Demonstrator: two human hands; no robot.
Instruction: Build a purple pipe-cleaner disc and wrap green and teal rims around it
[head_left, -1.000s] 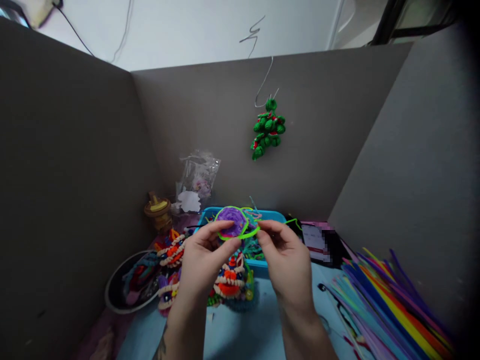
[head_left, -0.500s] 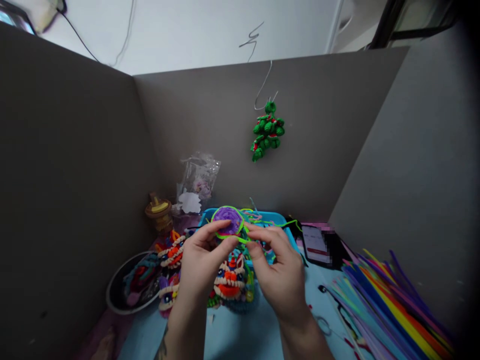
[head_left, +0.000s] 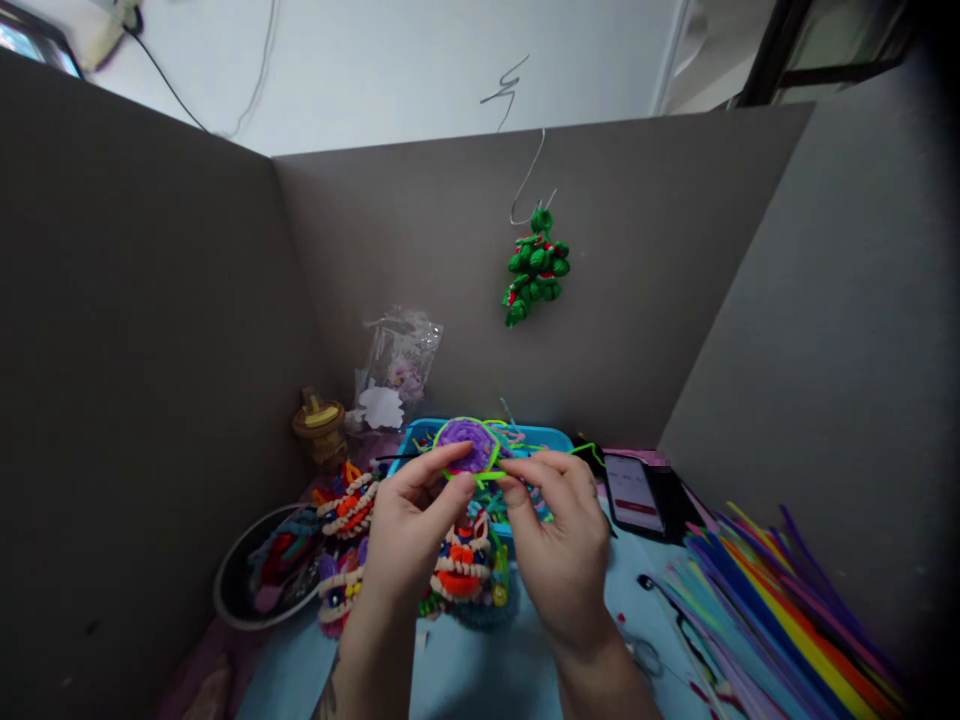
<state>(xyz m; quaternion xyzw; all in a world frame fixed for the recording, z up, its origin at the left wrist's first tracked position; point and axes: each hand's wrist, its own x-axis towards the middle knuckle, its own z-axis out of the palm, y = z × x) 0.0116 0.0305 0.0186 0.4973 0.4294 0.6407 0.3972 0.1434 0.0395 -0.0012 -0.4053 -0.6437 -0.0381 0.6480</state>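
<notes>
Between thumb and fingers my left hand [head_left: 416,515] pinches a round purple disc [head_left: 465,445] of coiled pipe cleaner, edged in bright lime green. My right hand [head_left: 559,520] is closed at the disc's lower right, its thumb and forefinger gripping a lime-green pipe cleaner [head_left: 491,476] that runs along the edge. Both hands are raised in front of a blue basket [head_left: 555,437] holding tangled coloured strands. Below and behind the wrists sit several lion-head figures [head_left: 461,575] in orange, cream and blue, partly hidden by my left arm.
A round metal bowl [head_left: 225,590] with coloured pieces stands at left, near a brown-lidded cup [head_left: 319,420]. A phone [head_left: 634,495] lies right of the basket. Loose pipe cleaners [head_left: 787,600] and scissors [head_left: 645,655] are at right. A green ornament [head_left: 536,265] hangs on the grey partition [head_left: 405,230].
The purple disc has shifted slightly right and tilted. My right fingers have moved along the lime-green pipe cleaner, which now shows straighter between the hands. The camera view has dipped a little.
</notes>
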